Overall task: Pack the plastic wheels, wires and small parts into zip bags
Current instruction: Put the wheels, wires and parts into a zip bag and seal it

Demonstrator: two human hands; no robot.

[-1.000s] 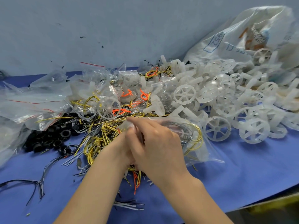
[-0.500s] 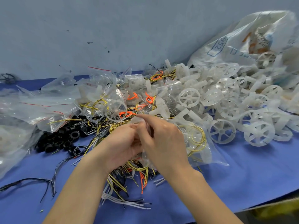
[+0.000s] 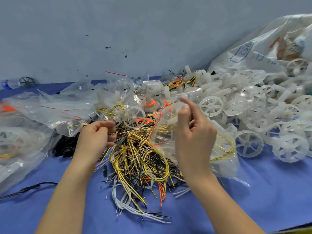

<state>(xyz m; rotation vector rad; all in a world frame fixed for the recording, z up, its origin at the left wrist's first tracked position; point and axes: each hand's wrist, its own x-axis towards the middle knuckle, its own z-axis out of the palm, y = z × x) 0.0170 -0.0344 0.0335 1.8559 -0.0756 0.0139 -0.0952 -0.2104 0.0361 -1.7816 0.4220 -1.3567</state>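
A blue cloth (image 3: pixel 253 191) covers the table, and it runs back to a pale blue-grey wall (image 3: pixel 118 31) that is scuffed and flecked with dark marks. Most of the cloth is buried. A heap of white wheels (image 3: pixel 249 105) spills across the right side, out of a big printed sack (image 3: pixel 263 48) slumped against the wall. In the middle lies a tangle of yellow, black, orange and white wires (image 3: pixel 141 157), its loose ends trailing toward the near edge. Clear bags (image 3: pixel 55 108), some with red seal strips, pile up on the left, and a clump of small black parts (image 3: pixel 65 147) sits beside them. The right hand (image 3: pixel 194 132) is raised over the wires, thumb and fingers pinched on the top of a bag (image 3: pixel 221 159) that already holds yellow wire loops and droops down to the cloth. The left hand (image 3: pixel 96 137) sits at the left edge of the wire tangle with fingers curled in; whether it grips anything I cannot tell. A dark wheel (image 3: pixel 27 81) lies far back by the wall.
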